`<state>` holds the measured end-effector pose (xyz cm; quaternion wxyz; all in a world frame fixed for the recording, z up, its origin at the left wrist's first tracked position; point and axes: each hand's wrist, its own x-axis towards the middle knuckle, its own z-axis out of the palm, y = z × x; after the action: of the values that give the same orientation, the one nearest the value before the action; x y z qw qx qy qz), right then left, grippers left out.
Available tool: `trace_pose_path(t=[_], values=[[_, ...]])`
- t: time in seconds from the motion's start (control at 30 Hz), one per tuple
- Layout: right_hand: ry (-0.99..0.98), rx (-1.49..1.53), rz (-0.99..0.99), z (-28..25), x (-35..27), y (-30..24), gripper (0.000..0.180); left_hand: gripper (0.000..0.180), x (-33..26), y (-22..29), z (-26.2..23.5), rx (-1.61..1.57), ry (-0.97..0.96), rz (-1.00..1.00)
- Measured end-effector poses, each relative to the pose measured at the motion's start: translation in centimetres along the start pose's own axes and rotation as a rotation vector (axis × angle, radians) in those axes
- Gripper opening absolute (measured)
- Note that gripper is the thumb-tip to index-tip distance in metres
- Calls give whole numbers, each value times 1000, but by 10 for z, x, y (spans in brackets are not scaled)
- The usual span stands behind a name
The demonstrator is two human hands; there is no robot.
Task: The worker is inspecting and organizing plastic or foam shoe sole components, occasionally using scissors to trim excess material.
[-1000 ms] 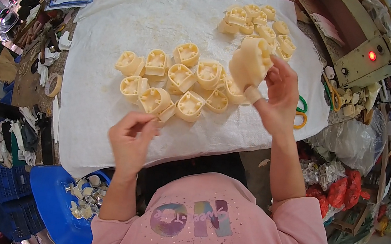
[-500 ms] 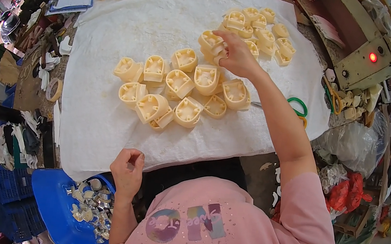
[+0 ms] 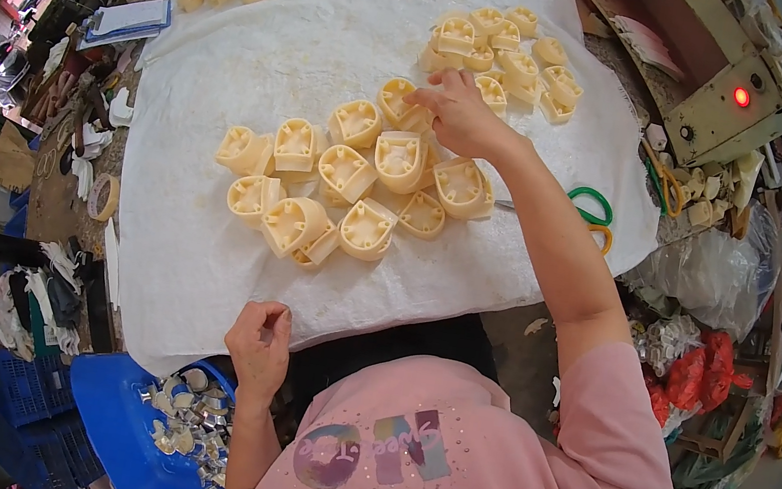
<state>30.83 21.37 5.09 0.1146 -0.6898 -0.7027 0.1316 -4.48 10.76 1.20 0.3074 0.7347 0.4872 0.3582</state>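
This is a small workshop for hand assembly. A worktable (image 3: pixel 201 297) covered in white sheeting carries batches of identical cream plastic parts (image 3: pixel 350 178), with a blue tub of small metal pieces (image 3: pixel 183 416) at its near edge and a grey machine box with a red lamp (image 3: pixel 735 104) at its far right corner.

Partly hidden under the right hand (image 3: pixel 461 113): one cream plastic part (image 3: pixel 397 102), grip not clear. Fingertips of the left hand (image 3: pixel 259 346) curled at the near edge of the white cloth (image 3: pixel 206 267); anything pinched, too small to tell. Blue tub (image 3: pixel 109 405) with metal pieces (image 3: pixel 189 412) cut off by dark rim.
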Motion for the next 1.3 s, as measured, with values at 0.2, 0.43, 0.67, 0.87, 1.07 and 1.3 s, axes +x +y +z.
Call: trace_pose_path(t=[0.2,0.43,0.67,0.87,1.07,1.3], values=[[169,157,-77,2,-14,12,53,2,-6,-5,-1,-46,3,-64],[436,432,112,-17,-38,52,41,21,-19,-2,-2,-59,-146,-60],[436,378,259,-3,-60,85,40,23,-47,-8,-15,142,-139,-27],[490,266,199,9,-56,84,45,15,-85,-43,-53,429,70,-72],[606,162,173,29,-34,69,47,17,-73,-40,-58,502,195,-88],[643,302,435,38,-22,61,38,27,-45,-28,-50,369,328,9]])
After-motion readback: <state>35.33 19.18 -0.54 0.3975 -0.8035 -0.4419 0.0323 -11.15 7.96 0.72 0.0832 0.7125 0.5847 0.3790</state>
